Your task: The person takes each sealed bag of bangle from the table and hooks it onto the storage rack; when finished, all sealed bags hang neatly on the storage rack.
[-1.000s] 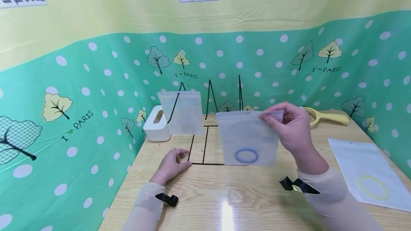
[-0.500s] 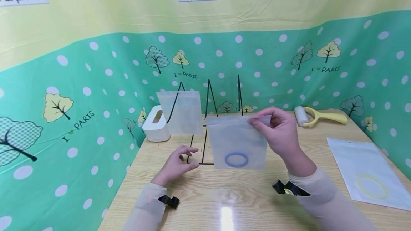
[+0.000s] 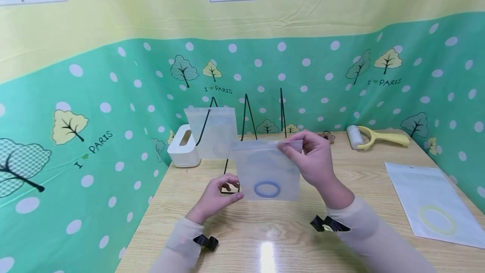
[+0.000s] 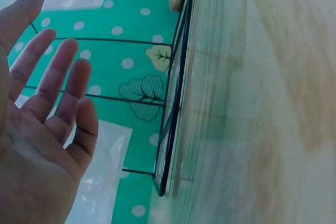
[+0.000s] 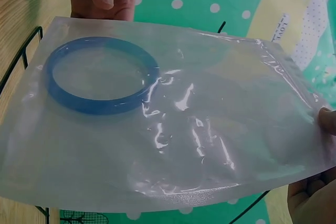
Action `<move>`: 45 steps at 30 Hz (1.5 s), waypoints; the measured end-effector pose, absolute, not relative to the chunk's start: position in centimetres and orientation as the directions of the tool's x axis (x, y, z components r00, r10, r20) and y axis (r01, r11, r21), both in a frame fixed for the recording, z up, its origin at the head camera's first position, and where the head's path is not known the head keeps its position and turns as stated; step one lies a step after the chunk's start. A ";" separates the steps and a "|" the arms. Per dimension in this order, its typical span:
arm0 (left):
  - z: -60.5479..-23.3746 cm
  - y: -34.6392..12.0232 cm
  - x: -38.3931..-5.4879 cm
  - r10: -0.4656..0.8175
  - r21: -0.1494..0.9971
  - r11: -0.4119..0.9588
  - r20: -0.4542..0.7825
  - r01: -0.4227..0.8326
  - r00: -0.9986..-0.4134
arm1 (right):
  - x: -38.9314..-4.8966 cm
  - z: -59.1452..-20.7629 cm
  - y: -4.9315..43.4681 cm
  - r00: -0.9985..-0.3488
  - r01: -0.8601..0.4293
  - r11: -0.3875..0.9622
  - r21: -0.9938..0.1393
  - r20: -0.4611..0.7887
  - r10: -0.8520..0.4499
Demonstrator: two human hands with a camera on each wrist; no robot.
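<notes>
My right hand (image 3: 314,161) pinches the top right corner of a frosted zip bag (image 3: 263,161), which hangs above the table in front of the black wire rack (image 4: 180,87). A blue ring (image 5: 100,107) lies inside, at the bag's lower end. At the bag's lower left edge is my left hand (image 3: 216,199), thumb and fingers spread apart and loosely bent, with nothing in its grasp in the left wrist view. A second frosted bag (image 3: 221,138) hangs at the rack's left upright. The held bag hides much of the rack's base in the head view.
Left of the rack stands a white box (image 3: 184,155) with a slot on top. A yellow-handled lint roller (image 3: 390,138) lies at the back right, near a small brown object (image 3: 327,137). A larger bag (image 3: 417,188) with a yellow ring lies flat at the right.
My right hand has carried the bag with the blue ring leftward and slightly down. My left hand has shifted right from the rack's front left corner to the bag's edge.
</notes>
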State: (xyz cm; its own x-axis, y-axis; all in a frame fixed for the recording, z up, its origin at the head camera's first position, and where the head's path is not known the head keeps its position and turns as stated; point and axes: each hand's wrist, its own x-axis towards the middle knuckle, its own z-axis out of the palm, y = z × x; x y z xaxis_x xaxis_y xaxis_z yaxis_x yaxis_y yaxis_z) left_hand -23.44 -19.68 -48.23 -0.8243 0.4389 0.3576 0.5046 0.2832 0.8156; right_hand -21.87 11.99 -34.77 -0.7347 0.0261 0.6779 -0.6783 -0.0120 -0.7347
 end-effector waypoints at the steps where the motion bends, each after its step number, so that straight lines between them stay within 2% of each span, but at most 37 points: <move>1: -48.2 -19.5 -23.3 0.440 0.820 0.273 0.359 0.504 -0.823 | -21.9 -34.8 11.8 -0.733 -0.680 -0.007 -0.733 0.680 0.026; 5: -48.1 -19.1 -23.1 0.427 0.813 0.254 0.392 0.524 -0.815 | -22.1 -35.1 11.0 -0.732 -0.681 -0.015 -0.732 0.681 0.023; 9: -48.3 -19.1 -22.9 0.374 0.790 0.272 0.439 0.549 -0.817 | -22.2 -35.5 10.5 -0.768 -0.639 -0.044 -0.768 0.640 0.000; 13: -46.5 -18.9 -21.8 0.327 0.789 0.281 0.457 0.547 -0.827 | -22.3 -35.9 10.0 -0.808 -0.585 -0.065 -0.809 0.588 -0.047; 16: -45.7 -18.9 -21.2 0.300 0.797 0.288 0.451 0.530 -0.841 | -22.4 -36.0 9.7 -0.818 -0.562 -0.092 -0.822 0.569 -0.082; 23: -48.1 -20.5 -22.9 0.264 0.789 0.332 0.449 0.518 -0.854 | -22.8 -36.1 8.8 -0.828 -0.542 -0.114 -0.833 0.552 -0.098; 33: -48.5 -21.8 -23.4 0.225 0.792 0.345 0.452 0.504 -0.863 | -23.6 -36.0 7.5 -0.827 -0.533 -0.147 -0.833 0.550 -0.118; 45: -48.4 -21.5 -23.7 0.167 0.822 0.387 0.384 0.419 -0.908 | -24.6 -36.1 7.3 -0.870 -0.481 -0.079 -0.873 0.487 -0.082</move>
